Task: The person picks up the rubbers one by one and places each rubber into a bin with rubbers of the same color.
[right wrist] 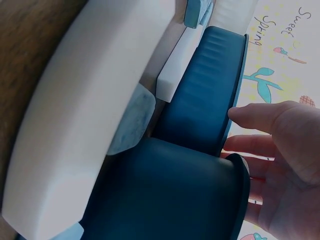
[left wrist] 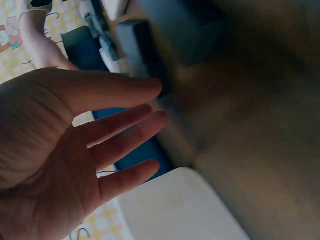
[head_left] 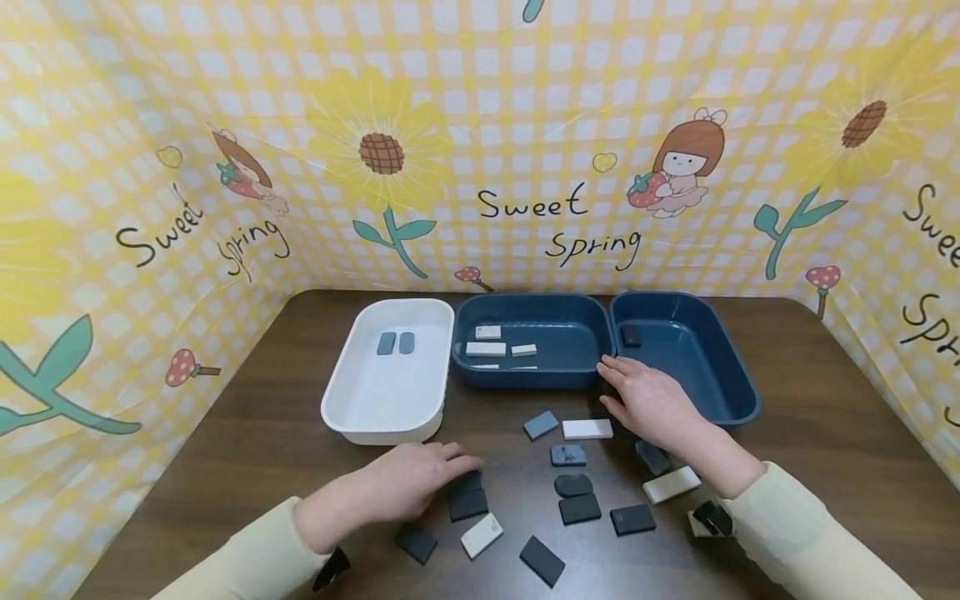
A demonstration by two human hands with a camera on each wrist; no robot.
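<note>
In the head view my left hand (head_left: 408, 477) hovers low over the table beside two dark blocks (head_left: 468, 504), its fingertips at the farther one. The left wrist view shows that hand (left wrist: 95, 135) with thumb and fingers apart and nothing visible between them. My right hand (head_left: 651, 402) is over the near rims of the middle blue tray (head_left: 532, 379) and the right blue tray (head_left: 723, 367). Its fingers are loosely extended and hold nothing in the right wrist view; whether they touch a rim I cannot tell. One dark block (head_left: 632, 336) lies inside the right tray.
A white tray (head_left: 386, 392) at left holds two grey-blue blocks (head_left: 386, 343). Several white blocks (head_left: 486, 349) lie in the middle tray. Loose on the wooden table are white blocks (head_left: 587, 429), blue-grey blocks (head_left: 540, 425) and dark blocks (head_left: 542, 561). A patterned cloth (head_left: 525, 150) hangs behind.
</note>
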